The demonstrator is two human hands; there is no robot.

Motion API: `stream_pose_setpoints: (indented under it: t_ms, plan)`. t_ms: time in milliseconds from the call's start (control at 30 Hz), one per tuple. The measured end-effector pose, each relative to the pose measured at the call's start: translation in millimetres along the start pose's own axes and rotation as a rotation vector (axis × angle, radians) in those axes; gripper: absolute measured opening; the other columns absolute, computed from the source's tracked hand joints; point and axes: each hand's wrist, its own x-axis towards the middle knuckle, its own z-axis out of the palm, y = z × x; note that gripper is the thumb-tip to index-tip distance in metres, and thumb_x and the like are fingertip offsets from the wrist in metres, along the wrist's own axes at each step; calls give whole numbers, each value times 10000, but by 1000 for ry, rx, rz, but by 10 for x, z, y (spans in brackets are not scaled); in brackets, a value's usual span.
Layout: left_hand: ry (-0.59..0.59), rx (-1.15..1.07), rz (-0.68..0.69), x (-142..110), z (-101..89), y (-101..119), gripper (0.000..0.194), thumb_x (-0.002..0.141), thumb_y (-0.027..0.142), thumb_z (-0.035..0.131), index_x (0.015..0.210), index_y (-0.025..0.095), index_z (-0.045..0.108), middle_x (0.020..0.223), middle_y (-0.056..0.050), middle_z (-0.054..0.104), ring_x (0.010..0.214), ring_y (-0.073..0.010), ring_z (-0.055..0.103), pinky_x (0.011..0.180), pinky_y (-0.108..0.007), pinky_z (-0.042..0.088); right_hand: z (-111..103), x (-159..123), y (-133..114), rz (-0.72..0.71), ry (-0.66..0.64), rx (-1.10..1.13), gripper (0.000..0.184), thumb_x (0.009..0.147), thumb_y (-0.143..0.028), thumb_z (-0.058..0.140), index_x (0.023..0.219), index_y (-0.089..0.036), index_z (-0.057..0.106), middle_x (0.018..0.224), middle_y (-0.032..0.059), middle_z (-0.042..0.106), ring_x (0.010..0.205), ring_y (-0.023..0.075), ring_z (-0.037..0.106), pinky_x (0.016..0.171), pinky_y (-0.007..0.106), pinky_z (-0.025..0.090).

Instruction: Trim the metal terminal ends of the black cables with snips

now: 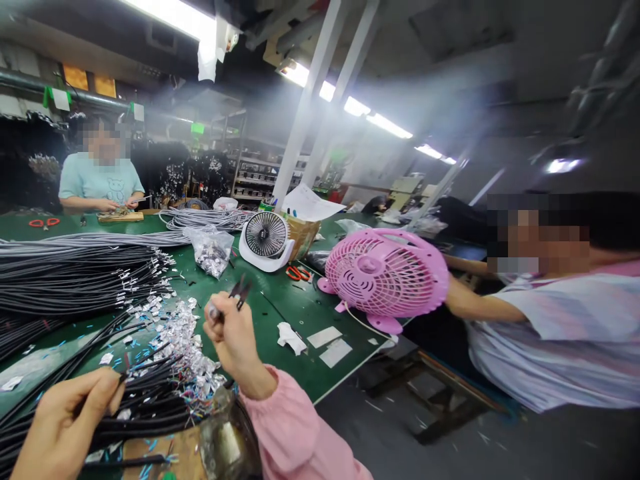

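My left hand (pixel 70 420) is closed at the lower left, thumb and finger pinching a thin black cable (pixel 125 375) near its end. To its right, above the table, my right hand (pixel 234 337) is wrapped around a pair of small dark snips (pixel 241 291); their blades point up and stand apart. Between and below the hands lie black cables (pixel 145 400) with stripped, coloured wire ends. A heap of silvery foil scraps (pixel 183 333) and blue bits is spread beside them. Part of the snips' handle is hidden in my fingers.
Black cable bundles (pixel 65 280) cover the table's left side. A bag of small parts (pixel 210 250), a white fan (pixel 267 240), orange-handled scissors (pixel 298 273) and a pink fan (pixel 385 277) stand or lie farther off. One person (pixel 103 177) sits opposite, another (pixel 555 320) at right.
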Motion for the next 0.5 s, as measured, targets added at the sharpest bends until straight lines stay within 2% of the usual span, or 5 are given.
stream_pose_setpoints:
  t_ms: [67,133,233,333,500]
  plan:
    - [-22,-20,-7,53,12,65,628,933,727,501,519,259,564,455,35,486,438,-140,439,393,-233,384,11,-28,4,-52,-37,-46,478,833,-499,735,557,-235,447,514,-72,405,482,92,360,455,217,320]
    - [-54,-61,-2,71,45,117,661,929,746,493,488,254,527,444,42,445,413,-125,374,355,-235,321,42,-98,58,-193,-204,-205,351,791,-406,815,615,-221,574,605,-29,556,591,128,520,555,234,443]
    - [-101,-138,-9,58,97,172,675,931,740,515,476,241,517,449,45,452,398,-109,352,329,-226,275,58,-197,163,-398,-456,-460,151,893,-297,724,772,-218,685,807,41,690,770,165,640,728,263,533]
    - [-128,-170,4,80,91,273,687,941,735,529,474,231,547,443,45,481,382,-98,375,320,-202,297,34,-264,242,-271,-516,-386,182,915,-299,714,753,-227,677,771,36,668,759,169,632,725,267,529]
    - [-191,-197,133,161,-24,452,725,925,765,555,426,244,625,407,27,546,334,-100,463,319,-179,378,63,-348,283,-36,-512,-167,443,907,-525,706,597,-238,571,522,-38,497,450,120,430,441,255,384]
